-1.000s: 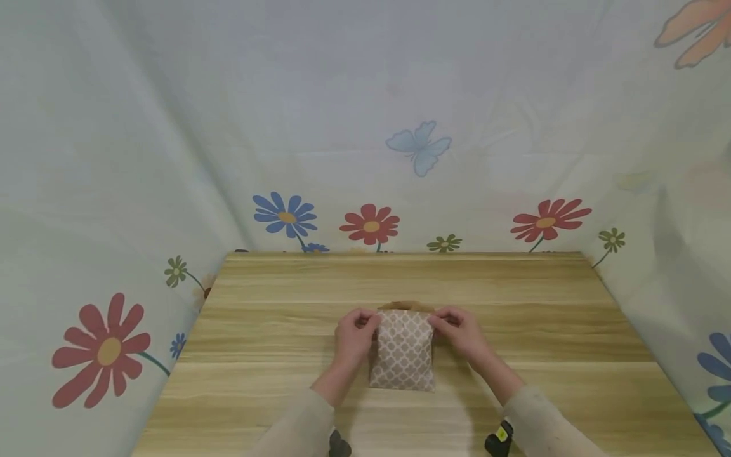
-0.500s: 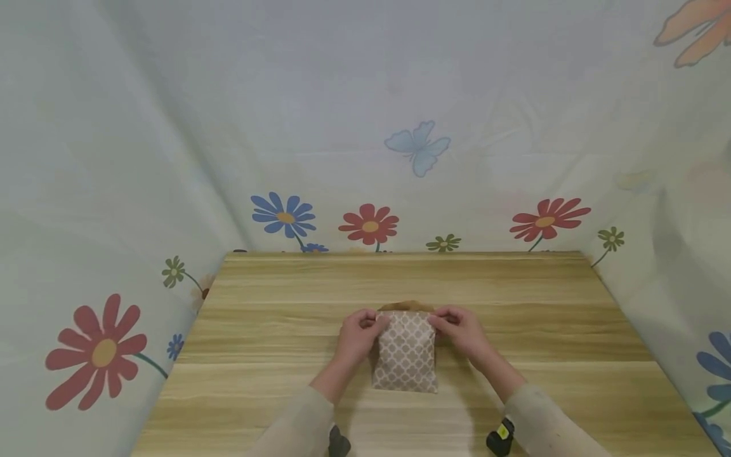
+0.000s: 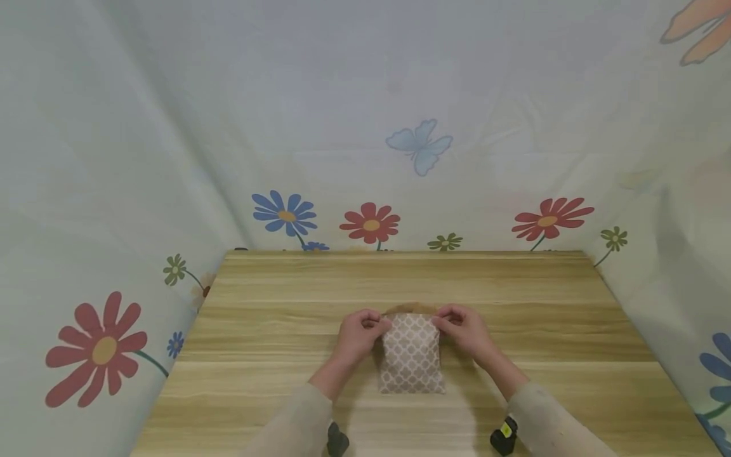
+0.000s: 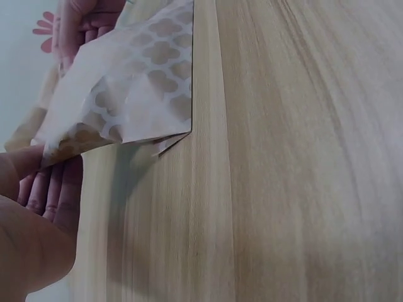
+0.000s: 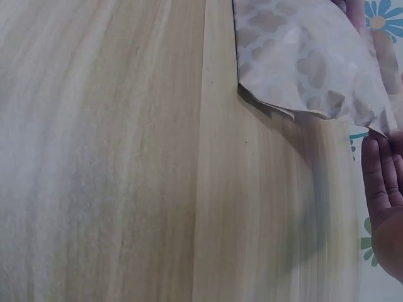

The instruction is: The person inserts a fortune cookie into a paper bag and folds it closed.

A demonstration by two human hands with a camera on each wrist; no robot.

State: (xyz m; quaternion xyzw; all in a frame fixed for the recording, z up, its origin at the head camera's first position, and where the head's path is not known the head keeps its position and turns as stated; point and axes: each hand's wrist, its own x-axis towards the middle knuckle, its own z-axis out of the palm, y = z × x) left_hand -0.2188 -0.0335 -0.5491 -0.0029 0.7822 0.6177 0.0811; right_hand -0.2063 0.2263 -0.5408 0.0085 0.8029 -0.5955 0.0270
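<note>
A small paper bag [image 3: 412, 358] with a beige and white lattice pattern is held by its top corners over the middle of the table. My left hand [image 3: 356, 336] pinches the left corner between thumb and fingers. At the right corner, my right hand [image 3: 467, 333] pinches it the same way. Behind the top edge shows a brown paper strip [image 3: 412, 308]. The left wrist view has the bag's creased side [image 4: 141, 69] tilted up from the hands, its lower corner close to the wood. Whatever the bag may contain is hidden.
A wood-grain table [image 3: 274, 279] spreads under both hands. Behind and beside it hangs a pale cloth [image 3: 331, 95] printed with flowers and a butterfly. Dark devices, such as the one at the right wrist [image 3: 504, 436], sit near the sleeves.
The bag has shifted slightly to the right and a little toward me, and both hands have gone with it. Their pinch on the top corners stays the same.
</note>
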